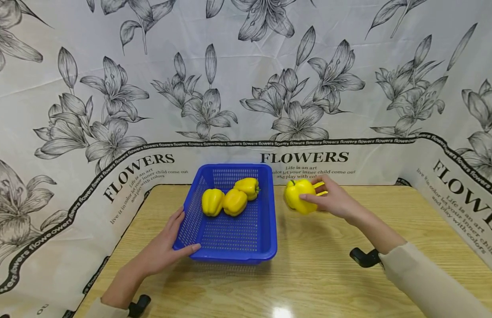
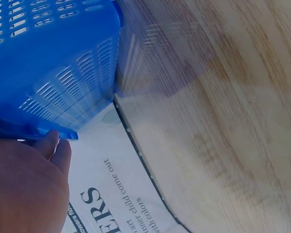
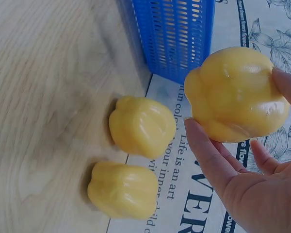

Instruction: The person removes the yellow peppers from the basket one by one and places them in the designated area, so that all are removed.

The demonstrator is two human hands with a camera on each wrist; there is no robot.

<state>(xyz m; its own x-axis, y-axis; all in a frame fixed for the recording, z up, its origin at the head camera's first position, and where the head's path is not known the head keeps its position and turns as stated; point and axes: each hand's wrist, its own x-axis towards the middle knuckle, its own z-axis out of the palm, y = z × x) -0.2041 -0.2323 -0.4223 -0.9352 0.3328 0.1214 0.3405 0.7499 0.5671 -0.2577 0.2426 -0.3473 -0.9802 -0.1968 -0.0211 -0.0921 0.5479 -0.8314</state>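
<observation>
My right hand (image 1: 333,198) holds a yellow bell pepper (image 1: 298,196) just right of the blue plastic basket (image 1: 274,221). In the right wrist view, thumb and fingertips pinch that pepper's sides. Two more yellow peppers, one nearer the basket (image 3: 143,127) and one farther from it (image 3: 123,191), rest on the table there; in the head view my hand mostly hides them. My left hand (image 1: 160,247) grips the basket's left side near the front corner, thumb over the rim. Three yellow peppers lie inside: a left one (image 1: 212,202), a middle one (image 1: 234,202) and a back one (image 1: 247,188).
The basket stands on a light wood-grain table (image 1: 309,274). A white flower-printed cloth (image 1: 222,110) with lettering hangs behind the table and along its sides. Black curved pieces sit at the right wrist (image 1: 365,257) and the left wrist (image 1: 140,305).
</observation>
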